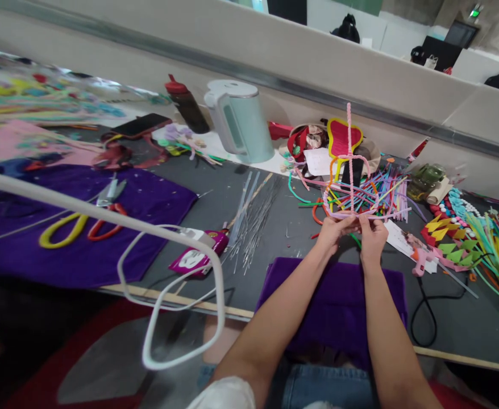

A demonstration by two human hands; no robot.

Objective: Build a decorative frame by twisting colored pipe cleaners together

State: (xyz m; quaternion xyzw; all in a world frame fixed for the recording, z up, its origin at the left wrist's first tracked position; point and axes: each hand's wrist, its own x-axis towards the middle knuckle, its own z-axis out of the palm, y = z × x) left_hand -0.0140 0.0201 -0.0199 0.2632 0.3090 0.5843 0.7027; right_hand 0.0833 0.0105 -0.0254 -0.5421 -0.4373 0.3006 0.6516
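My left hand (pixel 333 233) and my right hand (pixel 373 237) are close together above the grey table, fingers pinched. Between them they hold the lower edge of a pink pipe cleaner frame (pixel 352 180), with a twisted upright stem and curved side arms. A lilac length runs sideways along its base, its loose end sticking out to the right. Exactly where each fingertip grips is hard to see. Just behind the frame is a pile of multicoloured pipe cleaners (pixel 388 196). Below my forearms lies a folded purple cloth (pixel 330 307).
Scissors (pixel 111 196) lie on another purple cloth at left. A magenta packet (pixel 200 253) and thin wires (pixel 256 227) are left of my hands. Behind stand a kettle (pixel 247 122) and a bottle (pixel 187 105). A pink glue gun (pixel 423 258) with a black cord lies at right.
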